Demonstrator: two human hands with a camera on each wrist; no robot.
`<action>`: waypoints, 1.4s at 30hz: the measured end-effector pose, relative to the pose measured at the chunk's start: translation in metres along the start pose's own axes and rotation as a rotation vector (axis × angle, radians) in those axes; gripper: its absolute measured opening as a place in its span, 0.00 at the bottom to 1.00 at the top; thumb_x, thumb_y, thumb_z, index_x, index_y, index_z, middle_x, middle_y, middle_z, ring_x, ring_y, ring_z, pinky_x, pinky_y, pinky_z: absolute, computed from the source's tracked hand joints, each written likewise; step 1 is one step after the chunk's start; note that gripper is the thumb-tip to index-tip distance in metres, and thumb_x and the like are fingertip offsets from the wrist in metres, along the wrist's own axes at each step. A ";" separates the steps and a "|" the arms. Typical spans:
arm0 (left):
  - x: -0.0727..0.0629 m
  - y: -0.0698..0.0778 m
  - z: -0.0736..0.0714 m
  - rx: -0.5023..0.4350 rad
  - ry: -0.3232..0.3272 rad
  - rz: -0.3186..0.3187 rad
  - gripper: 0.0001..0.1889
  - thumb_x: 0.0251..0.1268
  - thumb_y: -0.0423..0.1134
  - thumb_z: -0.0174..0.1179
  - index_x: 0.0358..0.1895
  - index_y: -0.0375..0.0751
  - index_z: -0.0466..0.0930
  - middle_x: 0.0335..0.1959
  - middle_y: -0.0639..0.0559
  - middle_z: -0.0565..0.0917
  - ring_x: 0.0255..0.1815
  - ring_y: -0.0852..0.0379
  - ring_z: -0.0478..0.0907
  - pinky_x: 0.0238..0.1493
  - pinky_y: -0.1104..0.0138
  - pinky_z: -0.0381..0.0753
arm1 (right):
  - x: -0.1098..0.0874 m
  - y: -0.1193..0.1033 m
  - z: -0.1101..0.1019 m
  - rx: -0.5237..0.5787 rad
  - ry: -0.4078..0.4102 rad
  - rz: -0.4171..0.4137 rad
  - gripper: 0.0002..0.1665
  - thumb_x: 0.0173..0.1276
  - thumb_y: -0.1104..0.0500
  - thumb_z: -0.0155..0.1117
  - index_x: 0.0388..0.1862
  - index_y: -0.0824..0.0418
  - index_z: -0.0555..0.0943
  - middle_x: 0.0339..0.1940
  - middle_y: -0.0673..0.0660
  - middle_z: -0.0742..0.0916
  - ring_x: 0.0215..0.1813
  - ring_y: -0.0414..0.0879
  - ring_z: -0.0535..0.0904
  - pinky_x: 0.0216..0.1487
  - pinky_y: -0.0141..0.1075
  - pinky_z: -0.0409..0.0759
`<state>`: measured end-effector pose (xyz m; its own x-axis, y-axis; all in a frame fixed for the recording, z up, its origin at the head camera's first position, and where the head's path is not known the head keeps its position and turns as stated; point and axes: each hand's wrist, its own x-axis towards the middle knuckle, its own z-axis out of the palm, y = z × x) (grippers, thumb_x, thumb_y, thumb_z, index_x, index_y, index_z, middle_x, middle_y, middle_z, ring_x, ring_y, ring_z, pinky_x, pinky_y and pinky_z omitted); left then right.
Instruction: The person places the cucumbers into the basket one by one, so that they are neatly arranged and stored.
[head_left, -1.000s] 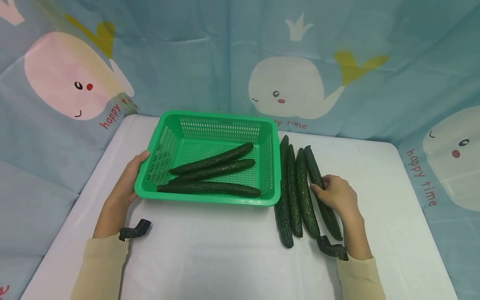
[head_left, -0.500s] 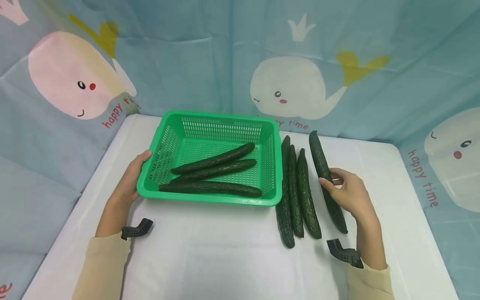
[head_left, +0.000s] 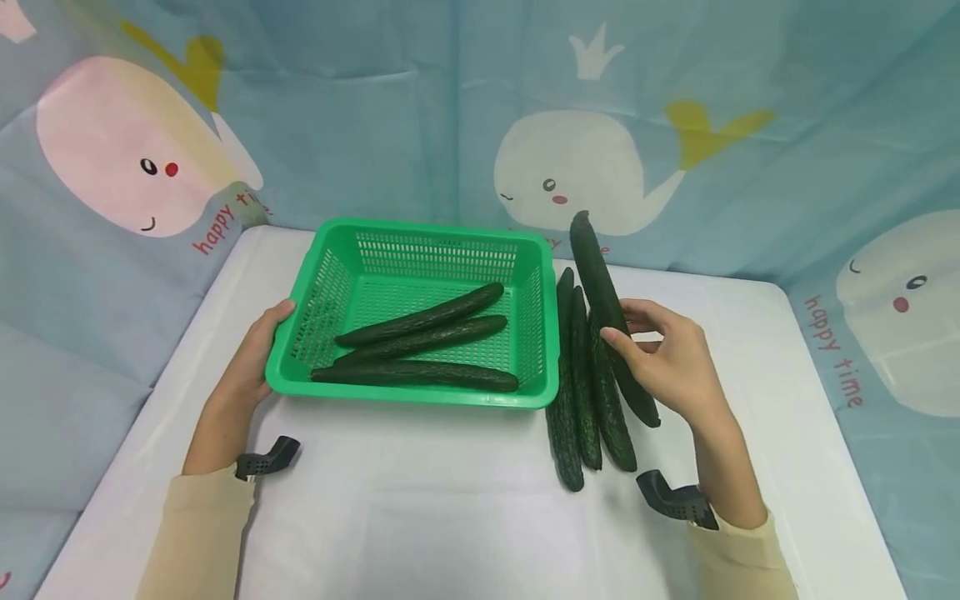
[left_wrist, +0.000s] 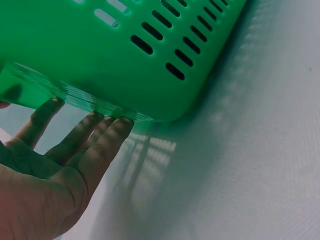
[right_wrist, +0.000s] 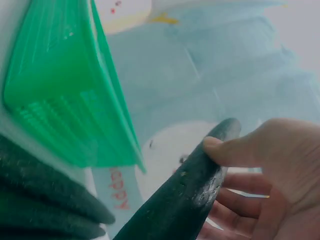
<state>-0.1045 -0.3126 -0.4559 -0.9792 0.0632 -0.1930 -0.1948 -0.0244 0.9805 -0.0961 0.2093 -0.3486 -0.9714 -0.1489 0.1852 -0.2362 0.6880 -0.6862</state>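
In the head view my right hand (head_left: 671, 358) pinches a dark green cucumber (head_left: 600, 279) between thumb and fingers, its far end tilted up. The held cucumber (right_wrist: 175, 200) slants across the right wrist view, thumb on its upper side. It overlaps the row of three cucumbers (head_left: 566, 417) lying side by side along the right side of a green plastic basket (head_left: 420, 398). Three more cucumbers (head_left: 420, 374) lie inside the basket. My left hand (head_left: 255, 354) rests against the basket's left side. In the left wrist view its fairly straight fingers (left_wrist: 107, 145) touch the basket near its rim.
A white cloth (head_left: 480, 508) covers the table. Behind and beside it hangs a blue curtain (head_left: 420, 125) with whale prints, close to the basket's back edge. A black wrist device (head_left: 675, 502) sits on the right wrist, another black device (head_left: 266, 458) on the left.
My right hand has lifted the rightmost cucumber off the table, first slightly right, then up and left over the row. The left hand stays at the basket.
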 end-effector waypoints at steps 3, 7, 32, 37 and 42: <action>0.001 0.000 0.001 0.005 -0.002 0.006 0.39 0.85 0.61 0.40 0.86 0.40 0.51 0.62 0.63 0.77 0.60 0.69 0.81 0.56 0.77 0.86 | 0.008 -0.012 0.004 0.019 -0.031 -0.053 0.25 0.75 0.55 0.72 0.67 0.63 0.83 0.57 0.63 0.90 0.56 0.57 0.88 0.50 0.30 0.90; 0.001 0.000 0.001 0.016 0.015 -0.015 0.39 0.85 0.62 0.40 0.86 0.41 0.50 0.61 0.65 0.77 0.59 0.70 0.81 0.54 0.77 0.86 | 0.017 -0.030 0.012 0.032 -0.083 -0.107 0.25 0.77 0.57 0.69 0.69 0.64 0.81 0.56 0.63 0.90 0.53 0.54 0.87 0.54 0.54 0.90; -0.002 0.002 -0.005 -0.018 0.029 -0.072 0.30 0.84 0.62 0.42 0.78 0.51 0.61 0.55 0.61 0.77 0.52 0.68 0.80 0.48 0.74 0.87 | 0.083 -0.136 0.082 -0.176 -0.475 -0.422 0.26 0.76 0.49 0.70 0.69 0.55 0.81 0.61 0.50 0.89 0.58 0.45 0.86 0.56 0.44 0.86; 0.000 0.000 -0.005 -0.038 0.016 -0.059 0.32 0.85 0.61 0.42 0.81 0.48 0.58 0.55 0.62 0.78 0.51 0.69 0.83 0.48 0.74 0.88 | 0.087 -0.141 0.093 -0.229 -0.523 -0.421 0.26 0.77 0.50 0.69 0.70 0.54 0.81 0.65 0.49 0.88 0.65 0.45 0.84 0.60 0.44 0.86; 0.004 -0.001 -0.004 -0.033 0.002 -0.039 0.35 0.85 0.60 0.42 0.85 0.46 0.55 0.57 0.62 0.78 0.52 0.69 0.83 0.48 0.74 0.89 | 0.090 -0.142 0.101 -0.275 -0.558 -0.425 0.26 0.77 0.49 0.69 0.71 0.52 0.81 0.67 0.48 0.87 0.68 0.45 0.83 0.56 0.45 0.88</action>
<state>-0.1080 -0.3163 -0.4580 -0.9708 0.0630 -0.2313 -0.2348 -0.0544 0.9705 -0.1521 0.0270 -0.3055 -0.6838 -0.7286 -0.0391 -0.6499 0.6326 -0.4213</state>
